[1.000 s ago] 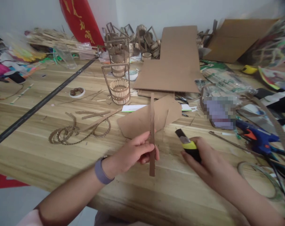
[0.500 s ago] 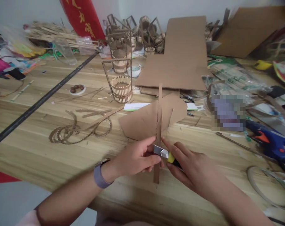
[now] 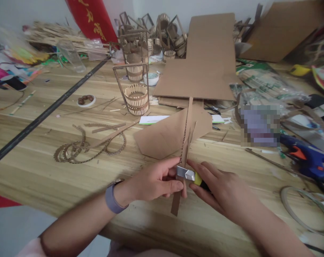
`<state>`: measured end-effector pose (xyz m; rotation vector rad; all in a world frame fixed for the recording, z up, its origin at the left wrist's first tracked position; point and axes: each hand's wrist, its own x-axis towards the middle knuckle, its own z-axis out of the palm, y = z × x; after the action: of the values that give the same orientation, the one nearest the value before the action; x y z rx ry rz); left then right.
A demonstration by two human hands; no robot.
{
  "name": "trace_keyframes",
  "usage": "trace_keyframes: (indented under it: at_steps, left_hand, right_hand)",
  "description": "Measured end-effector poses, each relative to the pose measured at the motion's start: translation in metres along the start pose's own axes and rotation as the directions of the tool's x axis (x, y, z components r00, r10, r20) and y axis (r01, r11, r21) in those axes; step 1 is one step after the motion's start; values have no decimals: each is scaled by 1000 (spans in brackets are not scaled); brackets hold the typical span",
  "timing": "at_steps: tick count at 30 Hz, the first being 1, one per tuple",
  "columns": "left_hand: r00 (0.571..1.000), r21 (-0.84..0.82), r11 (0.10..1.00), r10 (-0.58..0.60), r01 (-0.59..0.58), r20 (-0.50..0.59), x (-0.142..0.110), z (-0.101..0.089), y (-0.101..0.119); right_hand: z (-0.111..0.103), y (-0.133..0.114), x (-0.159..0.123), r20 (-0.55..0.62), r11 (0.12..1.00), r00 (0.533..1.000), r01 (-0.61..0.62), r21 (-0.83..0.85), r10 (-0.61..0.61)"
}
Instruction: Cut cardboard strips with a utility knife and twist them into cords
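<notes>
A cardboard strip (image 3: 187,132) is held over the cluttered counter (image 3: 57,185), long axis running fore and aft, far end angled right. It is clamped in the fingers of the left hand (image 3: 153,182); a cutter (image 3: 190,175) is gripped across it by the right hand (image 3: 221,182). Behind, a pale wall (image 3: 159,5) is seen.

Pinches with the left hand (image 3: 156,181), thumb pressed along the near side of the grip, index finger stretched to just beyond it, remaining fingers curled beneath with a fingertip showing to its right. Grasps with the right hand (image 3: 218,184) just right of that pinch, index finger reaching along the far side, thumb along the near side. Slants the left forearm (image 3: 79,217) back and leftward from the grip, the right forearm (image 3: 269,225) back and rightward.
</notes>
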<state>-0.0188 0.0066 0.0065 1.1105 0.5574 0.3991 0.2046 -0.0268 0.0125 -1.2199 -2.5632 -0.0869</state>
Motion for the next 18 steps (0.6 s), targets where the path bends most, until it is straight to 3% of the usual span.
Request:
trace_keyframes:
  at_steps: [4, 12, 18]
  left_hand:
    - [999, -40, 999, 17, -15, 50, 1, 0, -1]
    - [998, 73, 996, -39, 42, -43, -2, 1, -3]
    - [1000, -45, 999, -1, 2, 18, -1, 1, -1]
  right_hand:
    - [-2, 2, -1, 13, 1000, 1000, -10, 5, 10]
    - [-2, -4, -2, 82, 995, 996, -26, 100, 17]
    - [2, 1, -6, 37, 994, 999, -28, 105, 24]
